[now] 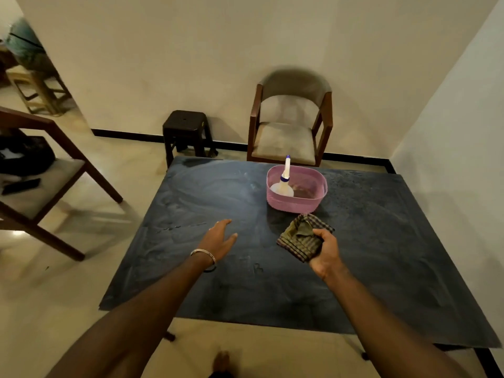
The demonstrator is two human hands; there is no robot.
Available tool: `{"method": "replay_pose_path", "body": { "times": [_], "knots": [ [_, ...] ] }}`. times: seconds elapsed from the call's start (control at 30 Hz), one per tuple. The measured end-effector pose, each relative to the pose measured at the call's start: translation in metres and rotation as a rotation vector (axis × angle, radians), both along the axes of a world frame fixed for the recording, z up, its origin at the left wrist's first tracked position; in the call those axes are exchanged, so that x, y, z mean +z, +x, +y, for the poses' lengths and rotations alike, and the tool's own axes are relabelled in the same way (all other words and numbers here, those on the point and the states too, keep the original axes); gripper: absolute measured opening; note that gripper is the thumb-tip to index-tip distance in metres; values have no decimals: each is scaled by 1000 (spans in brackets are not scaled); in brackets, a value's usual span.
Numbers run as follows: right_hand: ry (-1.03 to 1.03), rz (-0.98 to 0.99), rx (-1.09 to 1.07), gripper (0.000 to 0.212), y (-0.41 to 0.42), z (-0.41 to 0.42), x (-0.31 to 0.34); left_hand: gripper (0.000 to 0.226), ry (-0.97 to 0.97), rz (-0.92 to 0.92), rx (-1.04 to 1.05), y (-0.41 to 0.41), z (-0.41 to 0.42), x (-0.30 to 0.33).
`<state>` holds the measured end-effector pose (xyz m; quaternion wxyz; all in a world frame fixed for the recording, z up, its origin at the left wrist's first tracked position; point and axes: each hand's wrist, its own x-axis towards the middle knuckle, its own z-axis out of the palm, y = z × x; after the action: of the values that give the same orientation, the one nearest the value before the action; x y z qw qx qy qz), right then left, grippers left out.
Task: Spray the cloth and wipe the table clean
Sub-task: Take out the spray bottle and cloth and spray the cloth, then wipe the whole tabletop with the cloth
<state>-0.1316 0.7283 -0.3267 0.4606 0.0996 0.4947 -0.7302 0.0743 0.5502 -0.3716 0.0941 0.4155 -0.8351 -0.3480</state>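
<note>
Dark tabletop [191,203] fills the middle of the frame, smeared with streaks. Left hand [218,240] hovers over it with fingers spread; right of centre, the right hand [324,253] grips a checked cloth [301,237], below the pink basket [296,204] holding the spray bottle [283,184].

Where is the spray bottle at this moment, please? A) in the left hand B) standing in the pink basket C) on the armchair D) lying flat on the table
B: the spray bottle stands upright inside the pink basket, while the right hand holds only the cloth.
</note>
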Motion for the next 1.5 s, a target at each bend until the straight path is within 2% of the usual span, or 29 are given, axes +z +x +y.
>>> {"method": "replay_pose_path", "body": {
  "times": [0.23,0.5,0.7,0.83,0.93,1.0,1.07,1.13,1.2,1.27,1.33,1.43,1.5],
  "knots": [
    [110,35,67,26,56,-18,-9,66,94,-74,51,61,-14,-6],
    [185,9,115,39,143,-88,-28,59,206,23,185,147,-75,-15],
    [246,-29,149,37,230,-155,-51,56,317,57,208,210,-135,-18],
    [365,-4,217,28,274,-192,-60,55,399,80,193,238,-156,-22],
    [435,225,284,22,294,-220,-71,55,481,103,195,251,-162,-29],
    [413,480,378,31,302,-236,-80,57,529,121,206,257,-165,-35],
    [419,847,578,47,311,-246,-85,60,557,143,235,260,-169,-44],
    [476,1268,810,62,320,-248,-100,53,576,157,291,261,-169,-41],
    [509,1518,1091,75,335,-243,-115,43,582,186,345,263,-170,-41],
    [537,1695,1326,82,358,-227,-138,43,564,178,374,264,-171,-45],
    [473,1803,1447,88,379,-203,-159,48,569,165,381,268,-171,-53],
    [276,1908,1524,90,383,-184,-175,50,574,157,415,271,-172,-60],
    [279,2019,1507,86,356,-198,-169,50,565,170,418,270,-173,-62]
  ]
}}
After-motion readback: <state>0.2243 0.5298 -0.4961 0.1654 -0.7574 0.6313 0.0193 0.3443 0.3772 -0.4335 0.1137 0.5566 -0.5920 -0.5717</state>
